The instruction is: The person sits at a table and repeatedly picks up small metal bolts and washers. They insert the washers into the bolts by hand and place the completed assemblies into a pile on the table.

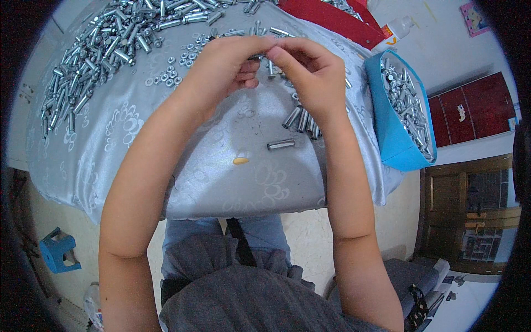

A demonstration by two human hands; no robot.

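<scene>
Over the far middle of the table, my left hand (pixel 220 63) and my right hand (pixel 322 74) meet at their fingertips. Both are closed in a pinch, the left one's lower fingers curled inward. A sliver of metal shows under the fingertips, but its kind is hidden. Left of my left hand lie loose hex nuts (pixel 171 75) and washers. Under my right wrist is a cluster of metal sleeve anchors (pixel 301 120), and nearer to me a single metal sleeve (pixel 281 144) lies alone. A big heap of sleeve anchors (pixel 113 47) spreads across the far left.
A silvery patterned cloth (pixel 221 191) covers the table. On its right edge stands a blue fabric bin (pixel 395 141) full of metal anchors. Behind are a red box (pixel 332 22) with metal parts and a white bottle (pixel 397 27). A small yellowish piece (pixel 241 161) lies near the front.
</scene>
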